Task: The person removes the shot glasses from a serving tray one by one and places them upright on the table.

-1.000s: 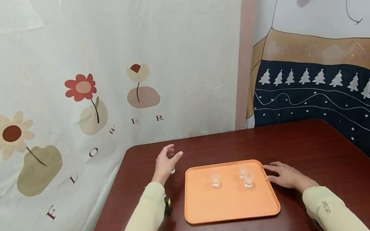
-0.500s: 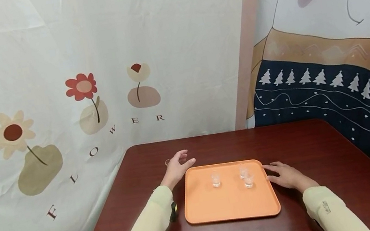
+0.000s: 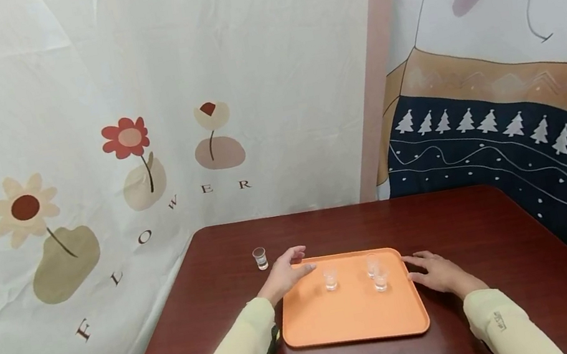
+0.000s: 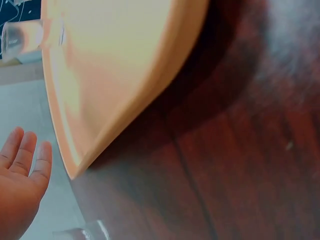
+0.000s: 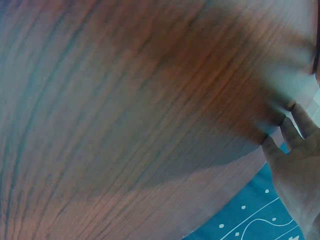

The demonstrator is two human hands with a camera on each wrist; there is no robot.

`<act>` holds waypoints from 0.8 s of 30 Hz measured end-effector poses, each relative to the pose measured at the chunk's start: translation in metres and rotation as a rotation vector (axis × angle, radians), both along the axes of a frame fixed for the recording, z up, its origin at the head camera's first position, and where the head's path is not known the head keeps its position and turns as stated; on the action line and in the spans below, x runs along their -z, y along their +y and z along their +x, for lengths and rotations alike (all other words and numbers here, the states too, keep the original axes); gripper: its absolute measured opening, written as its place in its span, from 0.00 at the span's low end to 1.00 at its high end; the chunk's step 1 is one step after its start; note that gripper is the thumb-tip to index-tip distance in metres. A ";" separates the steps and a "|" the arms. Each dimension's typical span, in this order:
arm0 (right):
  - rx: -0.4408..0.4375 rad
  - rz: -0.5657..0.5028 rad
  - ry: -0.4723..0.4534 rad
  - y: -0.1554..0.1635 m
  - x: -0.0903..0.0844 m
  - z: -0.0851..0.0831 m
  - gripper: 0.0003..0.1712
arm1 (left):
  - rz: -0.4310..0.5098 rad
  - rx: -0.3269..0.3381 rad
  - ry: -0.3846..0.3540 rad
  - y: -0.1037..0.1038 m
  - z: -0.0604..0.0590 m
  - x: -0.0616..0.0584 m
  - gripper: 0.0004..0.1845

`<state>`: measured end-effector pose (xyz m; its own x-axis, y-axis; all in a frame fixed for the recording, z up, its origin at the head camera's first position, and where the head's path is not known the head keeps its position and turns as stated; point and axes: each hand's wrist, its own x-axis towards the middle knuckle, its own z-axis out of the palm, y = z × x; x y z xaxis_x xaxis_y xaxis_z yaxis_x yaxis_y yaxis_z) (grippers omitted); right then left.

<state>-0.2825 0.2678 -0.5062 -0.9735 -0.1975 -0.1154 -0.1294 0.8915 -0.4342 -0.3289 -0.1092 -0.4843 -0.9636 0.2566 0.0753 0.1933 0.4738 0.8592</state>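
Left glass (image 3: 331, 280) upright on orange tray (image 3: 355, 322), center of frame, just right of left hand (image 3: 286, 273). Left hand over tray's upper-left corner, fingers loosely extended, thumb apart, holding nothing. Step in hand looks like lining up on that glass; a grip would call for a short shift right, then thumb and fingers closing round it. Back glass (image 3: 372, 266) and front glass (image 3: 380, 281) upper right on tray, overlapping in view, can't tell if touching. Right hand (image 3: 437, 272) at tray's right edge, fingers extended, contact with rim unclear. Tray has low raised rim; its lower half gives room. Lone glass (image 3: 260, 259) upright on table (image 3: 466, 214), beyond tray's upper-left corner.
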 end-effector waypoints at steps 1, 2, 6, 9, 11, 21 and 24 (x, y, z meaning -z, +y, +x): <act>-0.001 -0.002 -0.001 0.000 0.000 0.000 0.33 | -0.008 0.006 -0.001 0.001 0.002 0.001 0.32; -0.003 0.000 -0.001 0.000 0.000 0.000 0.33 | -0.013 0.016 -0.003 0.002 0.003 0.002 0.32; 0.001 0.002 -0.002 0.000 0.001 0.000 0.33 | -0.001 0.059 -0.018 0.006 0.010 0.005 0.32; 0.005 0.001 -0.003 0.001 0.002 0.000 0.34 | -0.003 0.099 -0.011 0.008 0.012 0.008 0.33; 0.007 0.000 -0.004 0.000 0.003 0.000 0.34 | 0.003 0.132 -0.002 0.009 0.013 0.011 0.33; 0.013 0.000 0.001 -0.001 0.005 0.000 0.34 | -0.012 0.192 0.026 0.018 0.015 0.019 0.29; 0.013 0.000 0.000 -0.001 0.005 -0.001 0.34 | -0.011 0.191 0.017 0.020 0.015 0.019 0.29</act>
<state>-0.2833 0.2664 -0.5107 -0.9760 -0.1848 -0.1151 -0.1179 0.8931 -0.4340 -0.3142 -0.0890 -0.5038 -0.8960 0.4354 0.0873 0.2948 0.4363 0.8502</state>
